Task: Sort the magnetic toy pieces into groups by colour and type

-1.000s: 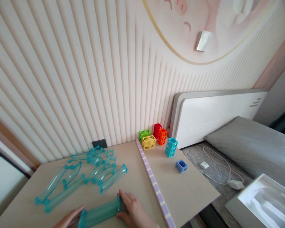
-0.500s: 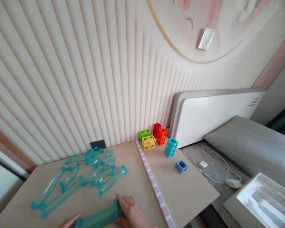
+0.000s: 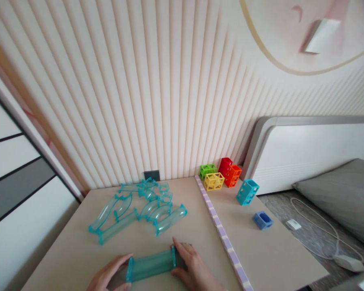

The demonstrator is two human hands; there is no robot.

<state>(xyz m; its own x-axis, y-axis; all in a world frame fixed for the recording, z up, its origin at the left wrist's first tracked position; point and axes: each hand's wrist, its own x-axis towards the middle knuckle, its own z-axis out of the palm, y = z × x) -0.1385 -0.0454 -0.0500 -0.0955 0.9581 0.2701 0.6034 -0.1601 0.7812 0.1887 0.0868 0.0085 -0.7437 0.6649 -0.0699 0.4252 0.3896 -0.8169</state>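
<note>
Low at the front of the table, a straight see-through teal track piece (image 3: 151, 266) lies between my two hands. My left hand (image 3: 111, 275) curls round its left end, with thumb and fingers on either side. At the right end my right hand (image 3: 194, 266) grips in the same way. Several more teal track pieces (image 3: 118, 227), some straight and some curved, lie loosely spread beyond my hands. A short straight one (image 3: 171, 219) is closest to the held piece.
A purple and white strip (image 3: 220, 228) runs front to back. To its right stand green (image 3: 208, 170), yellow (image 3: 214, 182), red (image 3: 225, 165), orange (image 3: 233, 176), turquoise (image 3: 247, 192) and blue (image 3: 262, 220) hollow blocks. A ribbed wall (image 3: 157, 89) borders the back; a bed (image 3: 306, 149) adjoins at right.
The view has swung left, so the table and blocks appear farther right. More of my left hand now shows. Both hands stay at the ends of the teal track piece.
</note>
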